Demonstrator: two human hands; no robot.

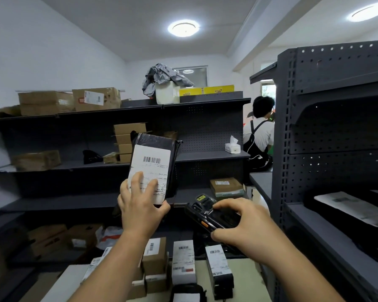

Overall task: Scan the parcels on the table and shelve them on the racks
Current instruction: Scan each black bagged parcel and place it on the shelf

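Gripping a black parcel [162, 147] by its lower end with the left hand [140, 208], thumb hooked under the bottom edge, fingers [138, 182] spread over the white label [155, 153]; held upright, high above the table [244, 280], barcode [151, 160] uncovered and facing back toward the wearer. Clasping a handheld scanner [205, 211] in the right hand [249, 229], likewise above the table but lower than the parcel, hand curled over its top, head end tipped up and away. Reads as the scan step for this one parcel, shelving not yet begun. Waiting on the table: several more labelled parcels [183, 261], standing in a row toward its far edge. Beyond the table, a dark rack [205, 125] carrying cartons [96, 99] on several levels, with open stretches of shelf; to the right of the table, a second rack [336, 127]. Next probably calls for swinging the scanner's head onto the barcode, fingers kept off the bars, then carrying the parcel past the table to a free shelf. Impossible to tell whether a read has registered: screen hidden under the hand.
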